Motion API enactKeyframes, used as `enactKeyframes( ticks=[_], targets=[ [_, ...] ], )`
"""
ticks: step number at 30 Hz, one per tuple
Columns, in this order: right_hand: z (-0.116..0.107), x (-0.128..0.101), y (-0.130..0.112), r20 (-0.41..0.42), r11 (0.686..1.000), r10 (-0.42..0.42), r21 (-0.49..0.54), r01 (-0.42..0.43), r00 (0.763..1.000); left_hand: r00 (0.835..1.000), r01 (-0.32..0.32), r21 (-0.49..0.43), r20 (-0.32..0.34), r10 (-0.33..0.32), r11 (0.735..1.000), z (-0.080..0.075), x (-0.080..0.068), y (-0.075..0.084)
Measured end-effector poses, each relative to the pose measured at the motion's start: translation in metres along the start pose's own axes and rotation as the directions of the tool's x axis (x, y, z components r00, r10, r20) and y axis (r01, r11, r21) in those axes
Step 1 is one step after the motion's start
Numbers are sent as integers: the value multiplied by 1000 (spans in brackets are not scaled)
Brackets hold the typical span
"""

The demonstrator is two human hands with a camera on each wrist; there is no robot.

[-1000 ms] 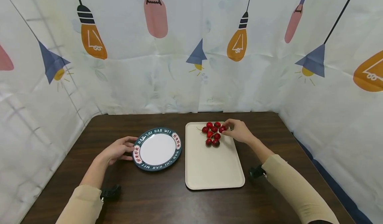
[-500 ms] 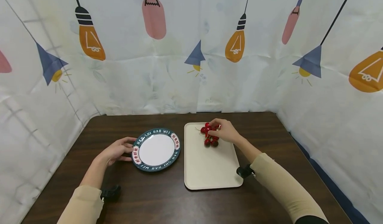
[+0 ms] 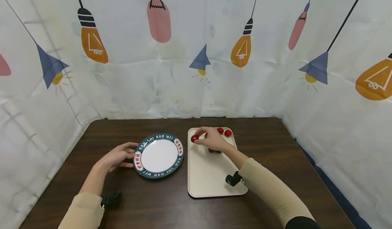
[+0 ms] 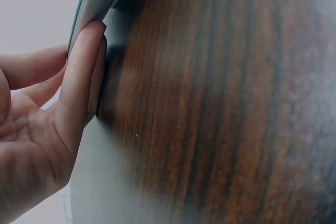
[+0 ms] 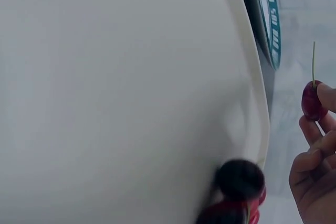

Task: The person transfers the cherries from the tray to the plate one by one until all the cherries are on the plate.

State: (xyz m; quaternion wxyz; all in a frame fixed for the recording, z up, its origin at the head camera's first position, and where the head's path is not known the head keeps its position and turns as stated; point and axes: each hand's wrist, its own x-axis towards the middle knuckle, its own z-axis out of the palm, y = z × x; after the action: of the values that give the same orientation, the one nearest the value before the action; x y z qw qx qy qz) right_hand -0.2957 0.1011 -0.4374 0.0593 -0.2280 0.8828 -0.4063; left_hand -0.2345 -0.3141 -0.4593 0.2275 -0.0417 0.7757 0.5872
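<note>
A dark red cherry (image 3: 194,138) with a thin stem is pinched between the thumb and fingertips of my right hand (image 3: 214,141). That cherry (image 5: 312,100) is lifted above the left part of the cream tray (image 3: 211,179). More cherries (image 3: 228,133) lie on the tray's far part, partly hidden behind the right hand. To the left is a round white plate (image 3: 160,156) with a teal lettered rim. My left hand (image 3: 120,157) grips the plate's left edge; in the left wrist view, its fingers (image 4: 83,61) lie against the rim's underside.
Both plate and tray are on a dark wooden table (image 3: 171,205), with a narrow gap between them. A white curtain (image 3: 137,86) printed with lamps surrounds the table's back and sides. Black wrist straps (image 3: 234,178) are worn on both arms.
From the cherry cluster, the right hand has moved left with one cherry in its fingers, uncovering cherries on the tray's right. The left hand stays at the plate's edge.
</note>
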Motion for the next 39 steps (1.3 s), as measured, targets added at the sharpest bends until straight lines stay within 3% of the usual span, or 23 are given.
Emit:
enactKeyframes(
  ticks=[9, 13, 26, 39],
  targets=[
    [34, 14, -21, 54, 997, -64, 35, 62, 996, 1000, -3, 9, -11, 3, 1000, -5, -8, -2],
    [44, 14, -27, 71, 999, -39, 28, 37, 997, 1000, -4, 13, 0, 4, 1000, -5, -9, -2],
    [49, 15, -37, 82, 998, -42, 49, 39, 996, 1000, -28, 7, 9, 28, 1000, -3, 0, 1],
    [58, 16, -40, 100, 999, -30, 44, 26, 995, 1000, -5, -13, -7, 5, 1000, 0, 1, -3]
  ],
)
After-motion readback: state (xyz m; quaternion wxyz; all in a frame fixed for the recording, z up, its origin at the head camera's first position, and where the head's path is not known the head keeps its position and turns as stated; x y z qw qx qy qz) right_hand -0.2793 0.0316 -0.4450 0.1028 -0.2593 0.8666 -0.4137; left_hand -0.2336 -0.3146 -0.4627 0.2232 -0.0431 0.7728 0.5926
